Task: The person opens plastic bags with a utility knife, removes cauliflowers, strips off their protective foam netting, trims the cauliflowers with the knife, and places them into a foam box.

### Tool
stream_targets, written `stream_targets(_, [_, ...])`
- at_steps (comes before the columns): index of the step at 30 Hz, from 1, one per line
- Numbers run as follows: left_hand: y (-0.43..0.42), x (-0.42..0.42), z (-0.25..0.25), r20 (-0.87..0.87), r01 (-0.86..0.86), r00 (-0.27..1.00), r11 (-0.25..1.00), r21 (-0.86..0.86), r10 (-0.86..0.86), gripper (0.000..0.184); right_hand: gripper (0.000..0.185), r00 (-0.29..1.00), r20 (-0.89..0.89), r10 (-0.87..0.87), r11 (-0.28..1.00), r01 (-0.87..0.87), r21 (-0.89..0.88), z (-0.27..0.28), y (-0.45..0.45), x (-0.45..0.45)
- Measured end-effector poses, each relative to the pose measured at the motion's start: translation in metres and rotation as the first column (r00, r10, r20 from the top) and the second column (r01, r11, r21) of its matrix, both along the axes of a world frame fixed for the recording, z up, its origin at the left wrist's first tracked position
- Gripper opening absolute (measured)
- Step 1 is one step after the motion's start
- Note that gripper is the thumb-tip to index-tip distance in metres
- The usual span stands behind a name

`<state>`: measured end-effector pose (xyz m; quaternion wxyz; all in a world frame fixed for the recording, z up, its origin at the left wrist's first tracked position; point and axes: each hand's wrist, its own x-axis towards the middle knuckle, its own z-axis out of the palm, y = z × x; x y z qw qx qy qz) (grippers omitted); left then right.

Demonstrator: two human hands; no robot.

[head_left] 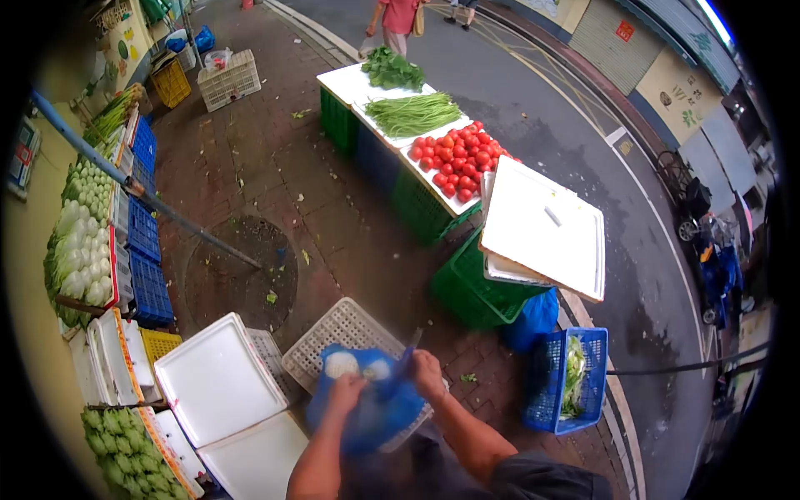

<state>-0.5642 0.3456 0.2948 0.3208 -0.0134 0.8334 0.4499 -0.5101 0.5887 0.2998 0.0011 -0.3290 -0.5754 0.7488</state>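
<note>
Below me a blue plastic bag (337, 421) lies over a cream plastic crate (321, 337). Two pale, rounded things, probably vegetables, show at its mouth: one (340, 363) by my left hand and another (377, 370) between my hands. My left hand (345, 392) is closed on the bag's near edge. To its right, my right hand (428, 375) is closed around a gathered, blurred blue part of the bag. A thin greyish strip sticks up beside that hand; I cannot make out what it is. The bag's lower part is smeared by motion.
Tomatoes (457, 158), long green beans (412, 114) and leafy greens (392, 68) lie on white boards ahead. A white foam lid (546, 225) tops a green crate (475, 287). At right stands a blue crate (540, 383). A slanting pole (200, 221) crosses the left side.
</note>
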Motion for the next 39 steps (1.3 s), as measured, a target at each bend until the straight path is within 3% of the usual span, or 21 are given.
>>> stream_targets(2, [0.013,-0.007,0.049,-0.014,-0.025,1.000,0.998,-0.064,0.024,0.045,0.041,0.998,-0.064,-0.003,0.998,0.007,0.057,-0.017,0.001,0.004])
stream_targets(3, [0.013,-0.005,0.032,-0.064,-0.015,0.998,0.992,-0.128,0.006,0.038,0.040,0.999,-0.042,-0.012,0.997,0.008,-0.079,0.018,-0.004,-0.001])
stream_targets(4, [0.013,-0.004,0.012,-0.105,-0.005,0.994,0.981,-0.194,-0.016,0.034,0.038,0.988,0.047,-0.149,0.948,0.156,-0.276,0.035,-0.015,-0.009])
stream_targets(5, [0.016,-0.001,0.004,-0.203,-0.039,0.979,0.977,-0.210,-0.005,0.030,0.034,0.989,0.077,-0.125,0.934,0.143,-0.328,0.031,-0.016,-0.009])
stream_targets(6, [0.015,0.001,-0.003,-0.287,-0.031,0.958,0.981,-0.190,-0.026,0.026,0.028,0.994,0.095,-0.051,0.974,0.071,-0.215,0.022,-0.019,-0.007])
stream_targets(7, [0.019,0.001,0.002,-0.263,-0.085,0.964,0.981,-0.175,0.037,0.024,0.024,0.992,0.124,0.018,0.995,-0.005,-0.100,0.012,-0.023,-0.006])
stream_targets(8, [0.019,0.000,0.006,-0.260,-0.090,0.964,0.983,-0.158,0.047,0.024,0.017,0.991,0.131,0.039,0.999,-0.040,0.004,0.036,-0.034,-0.009])
stream_targets(10, [0.017,0.000,-0.004,-0.239,-0.083,0.970,0.982,-0.167,0.041,0.027,0.012,0.973,0.158,0.169,0.945,-0.206,0.254,0.006,-0.042,0.002])
stream_targets(14, [0.015,0.000,-0.006,-0.146,-0.154,0.979,0.986,-0.071,0.143,0.028,0.011,0.917,0.146,0.372,0.850,-0.400,0.343,0.020,-0.054,0.001])
stream_targets(18, [0.011,-0.006,-0.009,-0.067,-0.173,0.983,0.984,-0.034,0.170,0.028,0.016,0.893,0.232,0.386,0.779,-0.450,0.437,0.007,-0.060,0.000])
stream_targets(22, [0.010,-0.007,-0.012,0.003,-0.192,0.981,0.981,-0.014,0.192,0.027,0.027,0.834,0.334,0.439,0.758,-0.544,0.361,0.010,-0.067,-0.009])
stream_targets(26, [0.009,-0.008,-0.008,0.000,-0.143,0.990,0.990,0.007,0.143,0.026,0.025,0.834,0.313,0.456,0.736,-0.550,0.394,-0.009,-0.077,-0.007])
stream_targets(35, [0.004,0.000,-0.017,-0.046,-0.119,0.991,0.991,0.058,0.122,0.025,0.024,0.890,0.294,0.349,0.800,-0.447,0.400,-0.024,-0.088,-0.001])
stream_targets(39, [0.007,0.002,-0.011,-0.022,-0.176,0.984,0.981,0.081,0.178,0.025,0.023,0.907,0.293,0.303,0.863,-0.391,0.320,-0.023,-0.091,-0.002])
